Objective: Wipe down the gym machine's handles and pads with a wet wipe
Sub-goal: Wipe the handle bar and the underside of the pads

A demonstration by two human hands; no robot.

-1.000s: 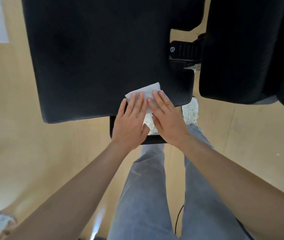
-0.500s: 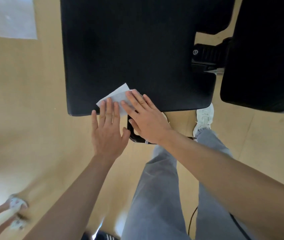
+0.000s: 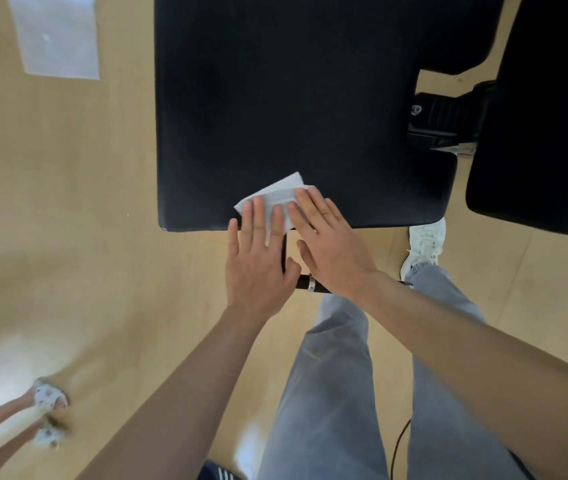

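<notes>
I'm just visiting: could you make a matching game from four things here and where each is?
Things:
1. white folded wet wipe
2. large black machine pad
3. white lace-up sneaker
4. white paper sheet

Places:
A. on the tan floor, far left
B. beneath the wipe
C. pressed under left hand and right hand
D. beside the pad's near right corner

Pairs: 1-C, 2-B, 3-D, 4-A
</notes>
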